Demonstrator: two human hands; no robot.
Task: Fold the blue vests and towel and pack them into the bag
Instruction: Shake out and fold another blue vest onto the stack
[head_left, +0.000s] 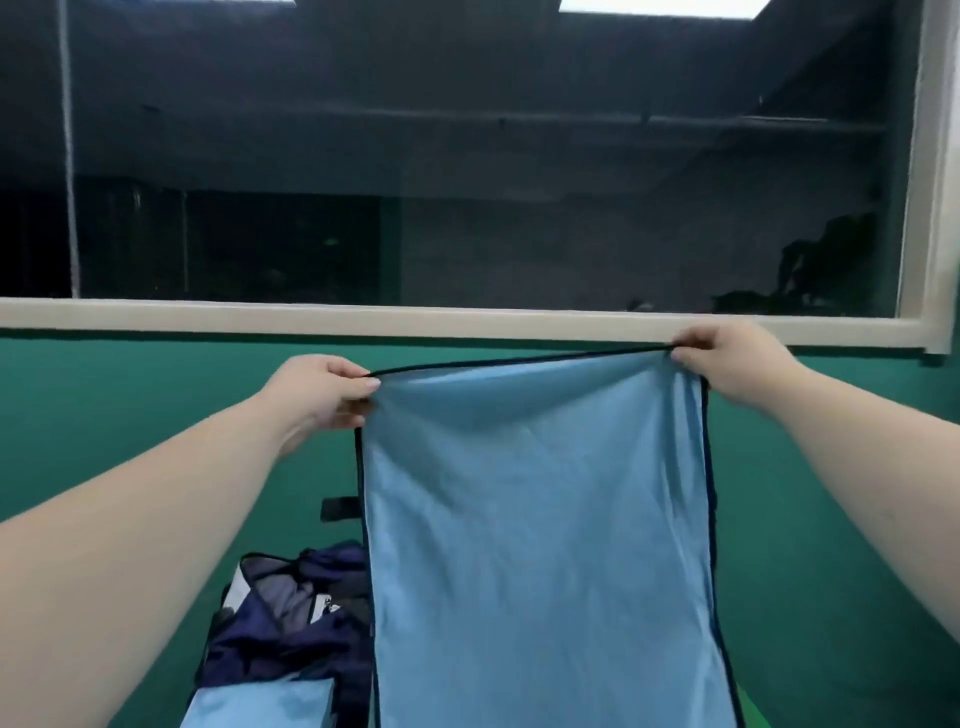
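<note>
Light blue towel (540, 519) with dark edging hanging spread in the middle, left hand (317, 392) pinching its top left corner, right hand (732, 364) pinching its top right corner, hands well apart, bag (234, 592) with dark blue vests (280, 649) near at the left, dark window (467, 156) far behind.

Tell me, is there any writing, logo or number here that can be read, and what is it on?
White patch amid the dark blue cloth by the bag: a few dark marks, too blurred and partly hidden to read.
Towel: no text shows on the side in view.
Green wall and window frame: no text.
Nothing else readable.
</note>
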